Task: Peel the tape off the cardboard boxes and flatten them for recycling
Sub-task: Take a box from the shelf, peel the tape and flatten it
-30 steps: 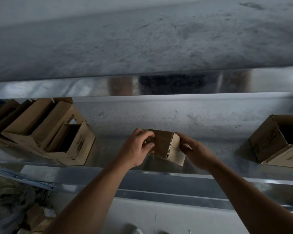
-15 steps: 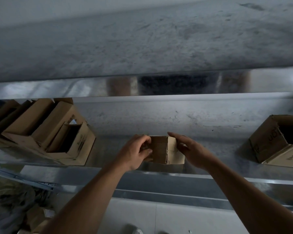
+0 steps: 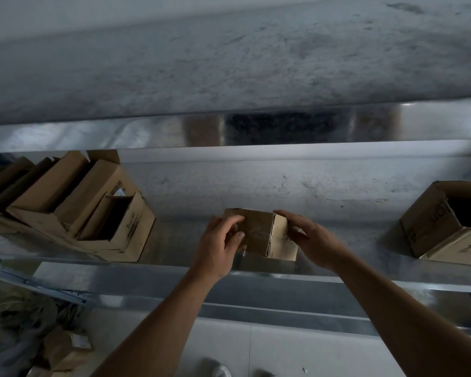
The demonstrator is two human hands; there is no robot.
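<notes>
Near left, on the floor: a heap of crumpled cardboard and paper scraps (image 3: 60, 346).

Farther in, by the near edge of a shiny grey metal shelf (image 3: 174, 248): a small closed brown cardboard box (image 3: 259, 229), clasped between both hands, resting or just lifted, hard to tell.

Left hand (image 3: 218, 243) curled round the box's left end, thumb pressed on the near face over a glossy patch, probably clear tape. Right hand (image 3: 313, 240) pinching the right end, fingers along the top edge, thumb lower down.

Long axis left to right, one end in each hand. Left thumb closest to the glossy seam, so probably the one for picking at a tape edge, with the right for steadying. No loose tape end to be made out.

Farther left on the shelf: a cluster of open brown cardboard boxes (image 3: 114, 227), tipped over, some tucked inside others, insides otherwise dark.

Far right: a larger open brown cardboard box with black markings (image 3: 433, 227), mouth dark, contents impossible to tell.
</notes>
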